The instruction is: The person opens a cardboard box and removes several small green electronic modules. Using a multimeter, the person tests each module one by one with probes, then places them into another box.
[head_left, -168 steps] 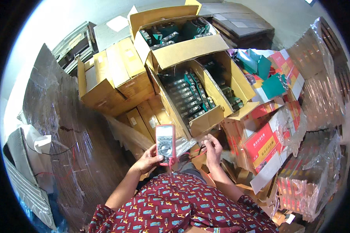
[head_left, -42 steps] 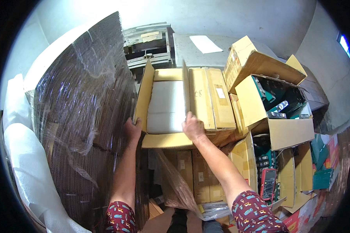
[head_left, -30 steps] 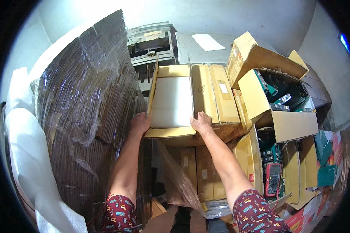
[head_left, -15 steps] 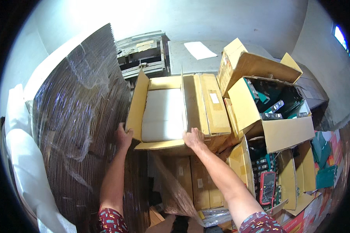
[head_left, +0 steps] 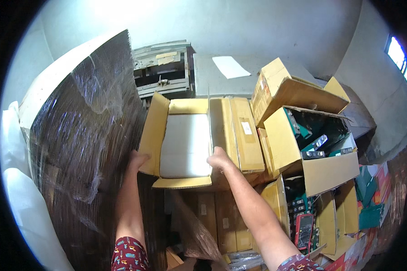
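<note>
Your left grip (head_left: 139, 160) is closed on the near lower corner of the left flap (head_left: 153, 131), thumb on the flap's inner face and fingers hidden behind it. Your right grip (head_left: 219, 159) is closed on the near end of the right flap (head_left: 210, 122), thumb toward the inside; its fingers cannot be made out. Both flaps belong to the carton (head_left: 187, 106) directly in front of you, between your hands. The right flap stands upright, the left flap leans outward, and the near flap is folded down toward you. A white sheet (head_left: 185, 144) lies flat inside. Just beside the carton, on its right, is a taped box (head_left: 251, 156) with a white label. Below the carton's near side stand lower boxes (head_left: 226, 221), partly covered by clear film (head_left: 195, 228). To your left is a film-wrapped cardboard stack (head_left: 90, 158). To your right, an open box (head_left: 278, 144) contains green packs (head_left: 319, 143); nearer to you, a red-edged meter (head_left: 304, 231) rests tilted over a second group of packs. Behind the carton are a metal frame (head_left: 163, 86) and a grey top (head_left: 208, 74) carrying white paper (head_left: 230, 67).
</note>
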Demonstrator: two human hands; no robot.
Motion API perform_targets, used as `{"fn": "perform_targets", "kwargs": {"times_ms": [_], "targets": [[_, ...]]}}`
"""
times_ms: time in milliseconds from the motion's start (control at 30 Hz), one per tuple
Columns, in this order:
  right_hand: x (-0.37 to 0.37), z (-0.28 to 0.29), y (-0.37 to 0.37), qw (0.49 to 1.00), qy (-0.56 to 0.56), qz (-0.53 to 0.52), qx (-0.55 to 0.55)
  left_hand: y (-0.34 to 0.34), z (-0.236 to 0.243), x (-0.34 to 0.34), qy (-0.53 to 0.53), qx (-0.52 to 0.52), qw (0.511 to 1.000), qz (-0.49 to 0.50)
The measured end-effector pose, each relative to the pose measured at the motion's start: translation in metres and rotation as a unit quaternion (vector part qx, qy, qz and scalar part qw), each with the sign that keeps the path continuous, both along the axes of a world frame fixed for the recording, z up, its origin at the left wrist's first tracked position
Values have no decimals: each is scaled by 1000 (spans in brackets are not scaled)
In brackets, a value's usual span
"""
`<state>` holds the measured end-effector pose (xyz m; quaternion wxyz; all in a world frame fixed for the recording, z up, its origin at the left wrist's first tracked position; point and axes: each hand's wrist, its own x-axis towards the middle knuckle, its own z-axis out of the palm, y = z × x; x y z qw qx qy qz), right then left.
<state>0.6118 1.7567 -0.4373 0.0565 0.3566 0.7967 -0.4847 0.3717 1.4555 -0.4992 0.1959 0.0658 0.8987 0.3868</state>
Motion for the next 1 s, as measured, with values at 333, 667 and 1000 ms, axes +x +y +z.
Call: {"fn": "perform_targets", "kwargs": {"times_ms": [333,667,1000], "targets": [[-8,-27,41,976,-42,-124,176,33,5,10,84,-72,991,-73],[29,-49,55,983,100,-142,50,30,18,20,143,-127,973,-128],[22,-37,39,976,91,-85,181,51,28,48,226,-137,950,-165]]}}
